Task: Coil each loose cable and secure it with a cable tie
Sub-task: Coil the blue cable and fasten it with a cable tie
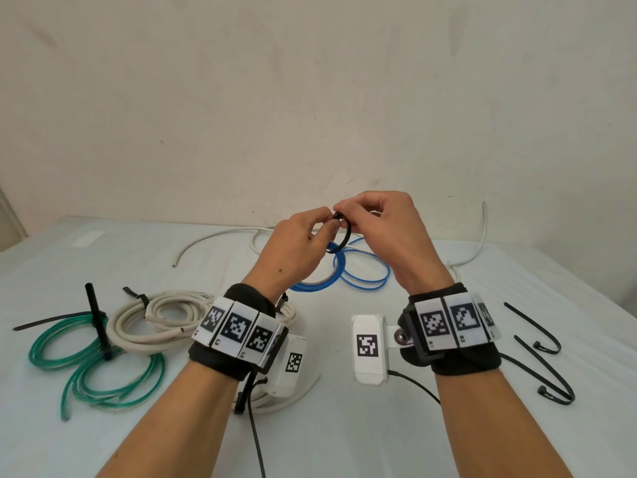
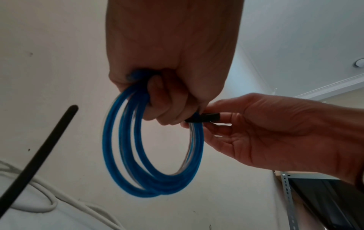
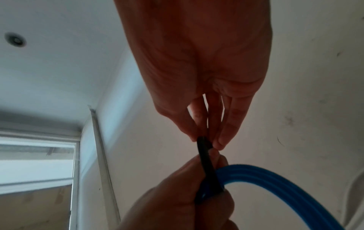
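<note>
My two hands are raised together above the table. The left hand grips a small coil of blue cable, whose loops hang below the fist. A black cable tie is looped round the coil's top. The right hand pinches the head of the tie between thumb and fingertips. In the right wrist view the tie runs down from those fingertips into the left hand, beside the blue cable. The left fingers hide where the tie crosses the coil.
A green coil and a beige coil, each bound with a black tie, lie at the left. A loose white cable curves across the far side. Spare black ties lie at the right. Another pale coil sits under my left wrist.
</note>
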